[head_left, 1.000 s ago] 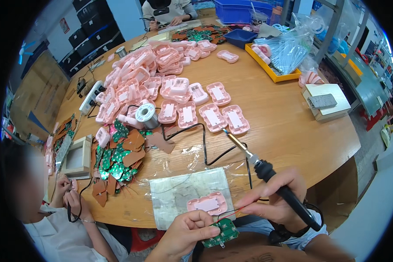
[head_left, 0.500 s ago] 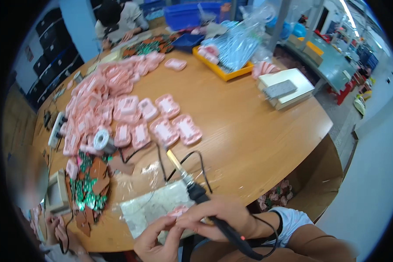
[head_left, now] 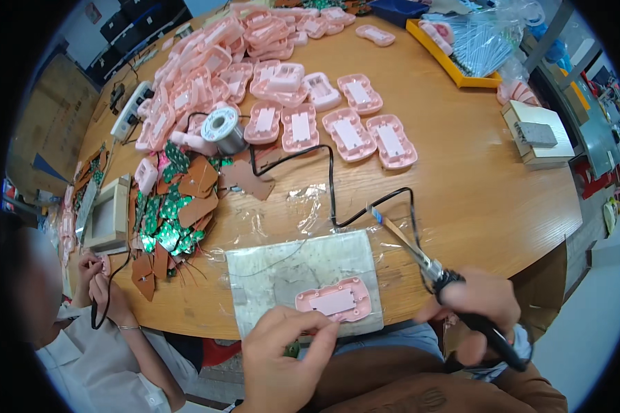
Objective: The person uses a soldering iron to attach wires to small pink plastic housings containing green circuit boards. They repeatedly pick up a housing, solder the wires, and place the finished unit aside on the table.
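Head view: pink moulded-plastic shell with white rectangular panel (head_left: 333, 301) laid on worn off-white mat (head_left: 262, 275), just beyond left hand (head_left: 282, 358). Green circuit board (head_left: 293, 349) mostly hidden by left hand; grip on it cannot be confirmed. Right hand (head_left: 488, 297) clamped around black-handled soldering iron with metal barrel (head_left: 430, 266). Hands, close together half second ago, now separated; iron judged clear of both shell and board, so no heat being applied.

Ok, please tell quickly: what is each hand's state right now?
Left hand: closed, apparently on a green piece, mostly hidden.
Right hand: closed, holding the soldering iron.
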`<state>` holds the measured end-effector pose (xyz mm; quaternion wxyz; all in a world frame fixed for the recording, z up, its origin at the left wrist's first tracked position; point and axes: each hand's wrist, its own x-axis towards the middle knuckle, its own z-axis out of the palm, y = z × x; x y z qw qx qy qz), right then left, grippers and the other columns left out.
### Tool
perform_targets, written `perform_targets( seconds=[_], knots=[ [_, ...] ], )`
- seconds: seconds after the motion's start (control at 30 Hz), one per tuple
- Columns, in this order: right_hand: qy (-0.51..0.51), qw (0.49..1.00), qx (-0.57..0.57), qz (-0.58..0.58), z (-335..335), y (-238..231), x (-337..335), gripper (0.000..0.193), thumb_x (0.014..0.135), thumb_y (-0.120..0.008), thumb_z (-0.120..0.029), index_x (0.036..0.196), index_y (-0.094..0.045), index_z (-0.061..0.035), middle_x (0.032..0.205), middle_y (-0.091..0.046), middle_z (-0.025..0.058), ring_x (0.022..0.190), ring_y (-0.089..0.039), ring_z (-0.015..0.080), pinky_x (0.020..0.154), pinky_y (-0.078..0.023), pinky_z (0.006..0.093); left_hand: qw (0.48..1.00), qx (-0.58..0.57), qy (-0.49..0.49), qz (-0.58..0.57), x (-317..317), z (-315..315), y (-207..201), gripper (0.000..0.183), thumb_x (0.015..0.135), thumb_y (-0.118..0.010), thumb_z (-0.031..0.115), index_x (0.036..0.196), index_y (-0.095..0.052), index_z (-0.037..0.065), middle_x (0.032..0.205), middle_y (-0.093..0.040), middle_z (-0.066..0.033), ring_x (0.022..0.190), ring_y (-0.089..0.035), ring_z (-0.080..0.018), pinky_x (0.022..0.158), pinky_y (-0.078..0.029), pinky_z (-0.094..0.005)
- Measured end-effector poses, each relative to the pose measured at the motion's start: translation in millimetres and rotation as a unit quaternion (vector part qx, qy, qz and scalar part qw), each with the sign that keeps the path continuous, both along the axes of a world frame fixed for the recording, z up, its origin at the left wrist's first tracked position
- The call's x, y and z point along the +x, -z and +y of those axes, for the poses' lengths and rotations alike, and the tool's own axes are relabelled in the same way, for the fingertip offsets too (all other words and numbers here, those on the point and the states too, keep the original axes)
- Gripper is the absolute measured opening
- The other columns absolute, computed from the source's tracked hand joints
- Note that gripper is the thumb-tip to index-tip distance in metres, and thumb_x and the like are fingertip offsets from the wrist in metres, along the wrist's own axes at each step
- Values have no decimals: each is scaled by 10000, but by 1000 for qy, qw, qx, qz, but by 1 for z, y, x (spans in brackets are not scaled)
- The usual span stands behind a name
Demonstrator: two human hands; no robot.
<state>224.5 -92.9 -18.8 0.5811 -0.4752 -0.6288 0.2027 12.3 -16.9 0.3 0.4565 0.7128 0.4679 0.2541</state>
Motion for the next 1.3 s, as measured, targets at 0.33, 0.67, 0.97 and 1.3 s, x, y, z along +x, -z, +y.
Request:
perform_targets(
  seconds=[0.33,0.67,0.97,1.3],
  knots=[
    [-16,995,-94,-10,-40,25,14,298,659,-822,-106,858,-601,-87,708,-604,47,532,-572,180,442,-420,286,988,113,30,101,16,-1,53,149,658,-751,-5,764,-655,32,872,-606,-71,841,-533,-261,744,-418,-351],
    [-56,989,-128,-48,-31,34,11,249,667,-797,-89,828,-608,-82,697,-587,36,515,-544,171,425,-390,276,990,72,31,115,19,1,51,126,671,-750,-8,740,-656,39,863,-584,-67,844,-513,-231,725,-428,-326],
    [-38,992,-109,-44,-26,27,20,252,657,-792,-76,815,-595,-75,660,-573,44,487,-520,167,416,-387,279,992,50,25,117,20,2,50,119,671,-750,-3,733,-657,34,855,-575,-70,846,-507,-229,719,-431,-324],
    [-28,993,-108,-33,-27,31,19,260,653,-787,-79,808,-579,-85,649,-571,42,483,-521,172,419,-374,284,989,62,36,131,21,4,48,118,665,-747,10,728,-653,44,834,-580,-73,830,-507,-241,732,-409,-336]
  ],
)
